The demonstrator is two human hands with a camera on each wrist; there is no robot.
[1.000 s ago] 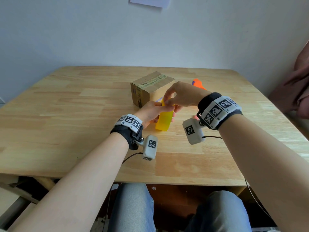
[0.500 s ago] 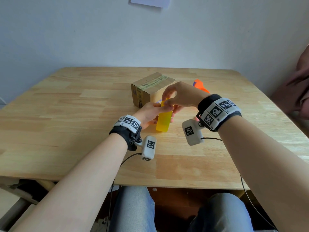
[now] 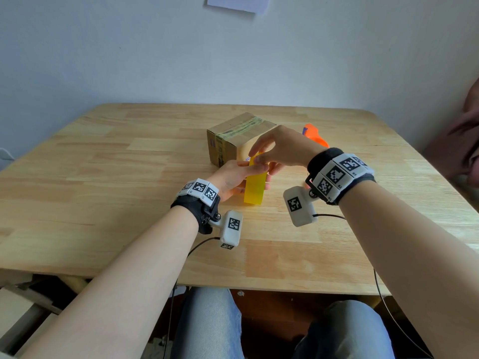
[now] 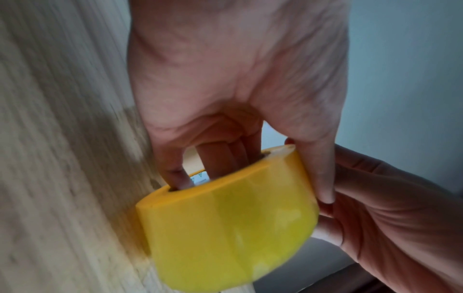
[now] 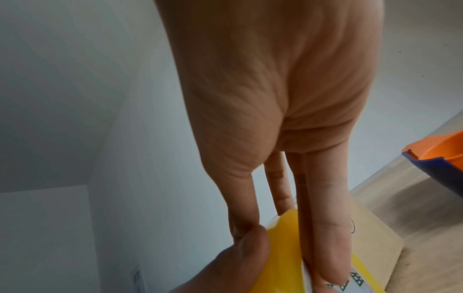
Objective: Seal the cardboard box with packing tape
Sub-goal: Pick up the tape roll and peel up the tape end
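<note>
The small cardboard box (image 3: 233, 141) stands mid-table, with a worn strip of tape along its top seam. Just in front of it, a yellow roll of packing tape (image 3: 255, 186) stands on edge on the wood. My left hand (image 3: 241, 174) grips the roll (image 4: 225, 228), fingers through the core and thumb on the outer face. From above, my right hand (image 3: 261, 159) pinches the roll's top rim (image 5: 283, 257) between thumb and fingers. No loose tape end is visible.
An orange and blue tool (image 3: 315, 134) lies on the wooden table (image 3: 103, 177) behind my right hand, to the right of the box. A wall stands close behind the table. Pinkish fabric (image 3: 461, 151) sits past the right edge.
Both hands and the roll stay in nearly the same spot. My right fingers have shifted slightly along the roll's top rim.
</note>
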